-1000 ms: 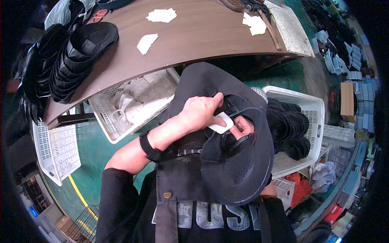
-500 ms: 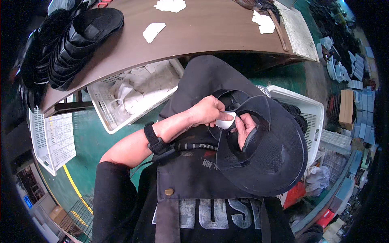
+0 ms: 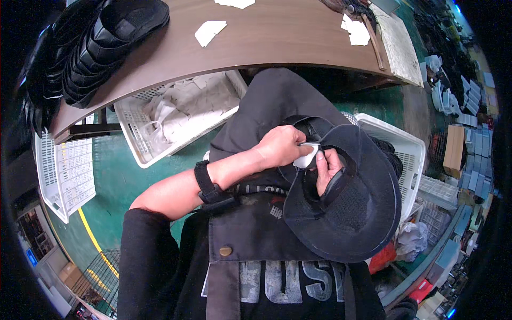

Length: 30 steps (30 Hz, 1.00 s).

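On my lap rests a black slipper part (image 3: pixel 356 213), with a wide flat sole and strap-like bands. My left hand (image 3: pixel 281 146) pinches a small white piece (image 3: pixel 304 160), possibly a sticker or paper backing, against the edge of one band. My right hand (image 3: pixel 328 169) reaches through the opening of the slipper part, fingers bent around a band, thumb up beside the white piece. Its forearm is hidden behind the black material. Another black band (image 3: pixel 306 127) lies just beyond my hands.
A brown table (image 3: pixel 266 42) stands ahead, bearing stacked black slippers (image 3: pixel 101 58), white scraps (image 3: pixel 210 33) and a wooden-handled tool (image 3: pixel 375 42). Under its edge sits a white crate (image 3: pixel 176 149) of white scraps. Another white crate (image 3: pixel 418 160) with black pieces is at my right.
My left hand has moved a little right with the white piece, which now sits closer to my right thumb and looks more folded. The whole view has shifted slightly.
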Available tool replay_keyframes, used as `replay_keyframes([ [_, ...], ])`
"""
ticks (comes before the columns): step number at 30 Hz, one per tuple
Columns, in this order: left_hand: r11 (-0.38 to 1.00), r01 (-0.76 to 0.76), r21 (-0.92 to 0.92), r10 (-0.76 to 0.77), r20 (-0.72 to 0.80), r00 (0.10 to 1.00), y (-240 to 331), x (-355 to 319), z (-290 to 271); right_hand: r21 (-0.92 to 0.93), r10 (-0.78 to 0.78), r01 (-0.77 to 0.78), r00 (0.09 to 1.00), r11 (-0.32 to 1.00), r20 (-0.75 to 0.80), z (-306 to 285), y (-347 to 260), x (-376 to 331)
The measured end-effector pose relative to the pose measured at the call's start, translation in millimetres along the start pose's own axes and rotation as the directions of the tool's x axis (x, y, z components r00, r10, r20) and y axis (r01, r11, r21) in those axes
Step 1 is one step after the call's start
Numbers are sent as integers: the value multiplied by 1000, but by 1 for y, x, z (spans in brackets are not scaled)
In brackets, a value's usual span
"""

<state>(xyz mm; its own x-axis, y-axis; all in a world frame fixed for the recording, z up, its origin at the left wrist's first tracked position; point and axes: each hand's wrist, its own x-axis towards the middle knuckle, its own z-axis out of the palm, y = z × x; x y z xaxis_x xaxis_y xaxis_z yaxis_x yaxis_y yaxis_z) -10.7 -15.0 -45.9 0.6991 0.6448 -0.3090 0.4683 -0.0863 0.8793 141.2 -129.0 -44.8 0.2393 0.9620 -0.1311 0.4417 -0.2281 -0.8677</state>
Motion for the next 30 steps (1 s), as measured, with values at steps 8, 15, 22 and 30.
replay_keyframes([
  [8, 982, -45, 182, 74, -154, 985, -9, -3, 13, -116, -104, 102, 994, 988, -11, 6, 11, -5],
  [15, 996, -89, 15, 90, -89, 992, -13, 3, 17, -121, -107, 118, 990, 986, 96, -1, 2, 2],
  [22, 993, -76, 92, 85, -93, 992, -29, 13, 24, -149, -19, 19, 1000, 989, 0, 10, -10, 0],
  [30, 919, 359, -163, -288, 346, 893, -19, -11, 7, -193, -153, 163, 986, 968, 64, 15, -21, -5],
])
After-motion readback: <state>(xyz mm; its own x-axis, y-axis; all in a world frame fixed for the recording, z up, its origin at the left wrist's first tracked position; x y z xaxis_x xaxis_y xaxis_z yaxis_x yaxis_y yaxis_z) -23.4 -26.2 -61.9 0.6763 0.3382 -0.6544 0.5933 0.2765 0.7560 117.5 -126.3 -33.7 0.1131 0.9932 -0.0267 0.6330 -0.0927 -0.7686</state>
